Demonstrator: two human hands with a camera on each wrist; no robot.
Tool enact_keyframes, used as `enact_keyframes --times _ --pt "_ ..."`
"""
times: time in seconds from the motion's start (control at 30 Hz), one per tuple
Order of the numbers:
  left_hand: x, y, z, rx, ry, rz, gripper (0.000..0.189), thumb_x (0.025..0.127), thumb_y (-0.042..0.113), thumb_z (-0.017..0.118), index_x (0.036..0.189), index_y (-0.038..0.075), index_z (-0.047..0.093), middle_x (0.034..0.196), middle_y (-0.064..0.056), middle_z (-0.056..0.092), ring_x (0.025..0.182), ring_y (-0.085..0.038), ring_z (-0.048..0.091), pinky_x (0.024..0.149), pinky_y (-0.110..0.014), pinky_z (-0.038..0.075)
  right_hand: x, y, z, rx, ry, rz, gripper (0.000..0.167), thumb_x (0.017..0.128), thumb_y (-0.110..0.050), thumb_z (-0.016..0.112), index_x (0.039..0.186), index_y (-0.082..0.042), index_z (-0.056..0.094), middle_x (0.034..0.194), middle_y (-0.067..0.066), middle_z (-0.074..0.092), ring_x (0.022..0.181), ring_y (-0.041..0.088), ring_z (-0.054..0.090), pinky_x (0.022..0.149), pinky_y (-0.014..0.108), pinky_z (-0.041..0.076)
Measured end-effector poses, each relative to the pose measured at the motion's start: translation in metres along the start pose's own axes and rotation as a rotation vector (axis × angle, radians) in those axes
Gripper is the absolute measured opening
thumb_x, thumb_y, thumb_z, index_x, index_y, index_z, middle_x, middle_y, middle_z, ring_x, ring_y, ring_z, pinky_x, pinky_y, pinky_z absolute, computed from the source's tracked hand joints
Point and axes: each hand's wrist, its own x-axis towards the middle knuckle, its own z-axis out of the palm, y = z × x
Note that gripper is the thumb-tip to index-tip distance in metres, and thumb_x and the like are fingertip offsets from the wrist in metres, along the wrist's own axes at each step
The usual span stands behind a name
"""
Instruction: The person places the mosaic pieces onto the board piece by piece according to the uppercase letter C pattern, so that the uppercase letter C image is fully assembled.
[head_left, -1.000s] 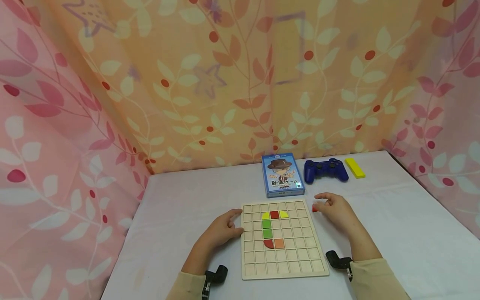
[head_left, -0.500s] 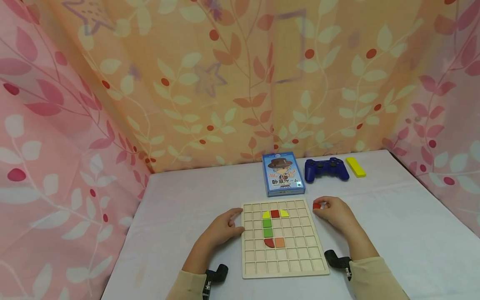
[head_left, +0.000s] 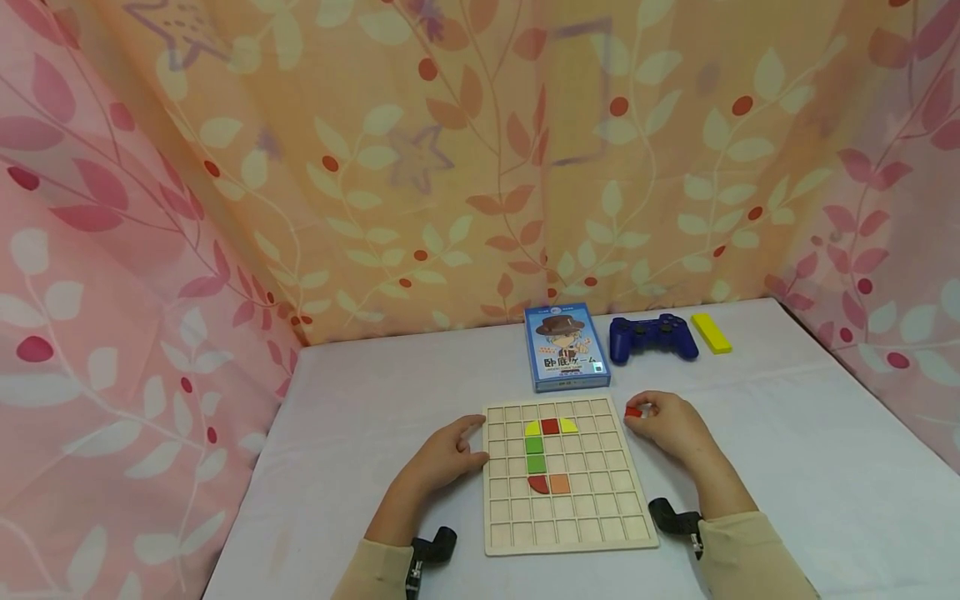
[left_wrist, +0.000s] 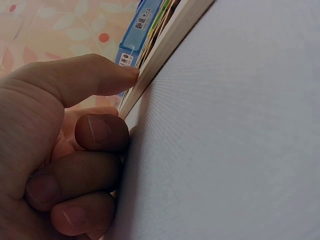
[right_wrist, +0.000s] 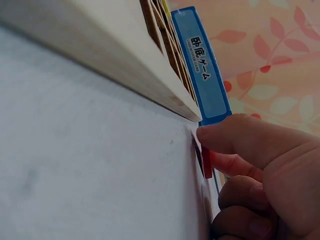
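A pale wooden grid board (head_left: 600, 508) lies on the white table with several coloured tiles set in its cells. My left hand (head_left: 442, 454) rests at the board's left edge. Its thumb (left_wrist: 100, 75) and index finger touch that edge, while the other fingers curl beneath. Just beyond the upper right side of the board, my right hand (head_left: 671, 421) pinches a small flat red tile (head_left: 633, 412) between thumb and index finger. In the right wrist view the red tile (right_wrist: 207, 164) shows close to the tabletop, beside the board's corner.
Behind the board lies a blue card game box (head_left: 566, 350). To its right are a dark blue game controller (head_left: 652, 340) and a yellow bar (head_left: 711, 333). Floral curtains (head_left: 420, 208) stand behind and on both sides of the table (head_left: 360, 400).
My right index finger, extended a second ago, has bent in and the hand now pinches the red tile, slightly raised off its earlier spot. The left hand stays at the board's edge.
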Motion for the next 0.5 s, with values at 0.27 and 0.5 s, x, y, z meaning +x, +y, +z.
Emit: enact_keyframes --times 0.27,0.5 --pt "0.0 -0.001 0.0 -0.011 -0.002 0.006 0.068 0.088 0.025 0.08 0.149 0.014 0.053 0.061 0.005 0.045 0.052 -0.009 0.041 0.051 -0.026 0.035 -0.002 -0.005 -0.008 0.052 0.002 -0.029 0.036 0.09 -0.027 0.076 0.116 -0.004 0.069 0.068 0.002 0.049 0.062 0.02 0.047 0.059 0.035 0.036" --pt "0.0 -0.001 0.0 -0.004 0.001 0.017 0.066 0.089 0.024 0.079 0.149 0.014 0.054 0.062 0.006 0.046 0.053 -0.009 0.041 0.051 -0.026 0.035 -0.006 -0.019 -0.021 0.068 0.018 -0.043 0.036 0.092 -0.027 0.073 0.12 -0.005 0.068 0.066 0.001 0.044 0.059 0.019 0.043 0.056 0.032 0.032"
